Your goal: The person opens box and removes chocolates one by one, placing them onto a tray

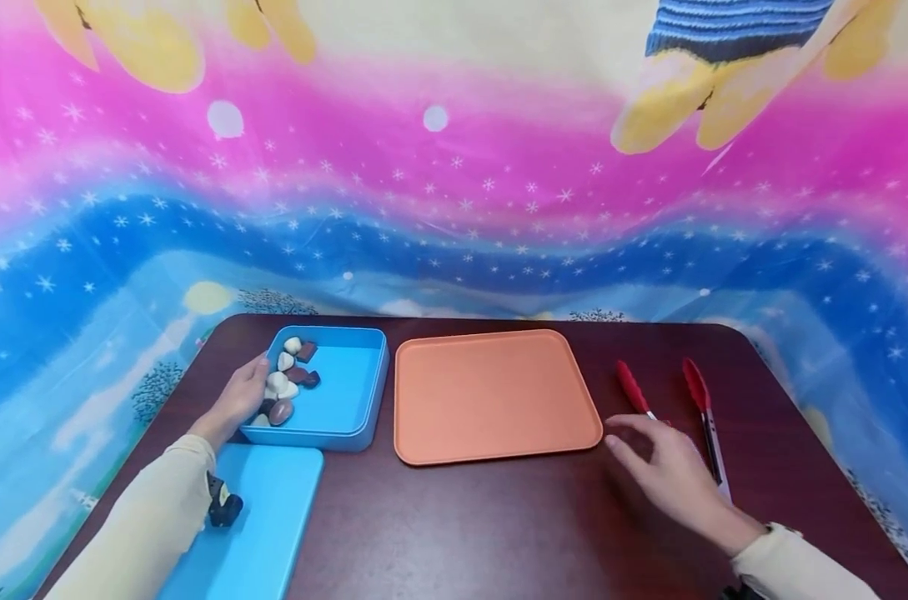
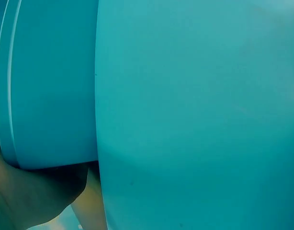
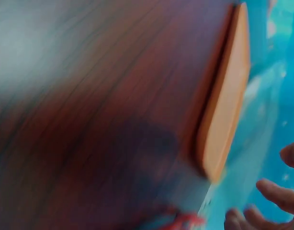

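Note:
A light blue open box (image 1: 335,387) sits on the back left of the table. Several white and brown pieces that look like chocolates (image 1: 281,410) lie along its left side. My left hand (image 1: 239,398) holds that left wall, fingertips at the rim; in the left wrist view, part of the hand (image 2: 34,194) shows at the box's corner. Over the right of the table my right hand (image 1: 667,471) hovers with fingers loosely bent and nothing in them. It is beside the orange tray (image 1: 494,396) and partly hides the red-tipped tongs (image 1: 697,387).
A flat light blue lid (image 1: 273,500) lies in front of the box, under my left forearm. The dark wooden table (image 1: 438,533) ends at a patterned cloth backdrop (image 1: 454,208) behind and at the sides.

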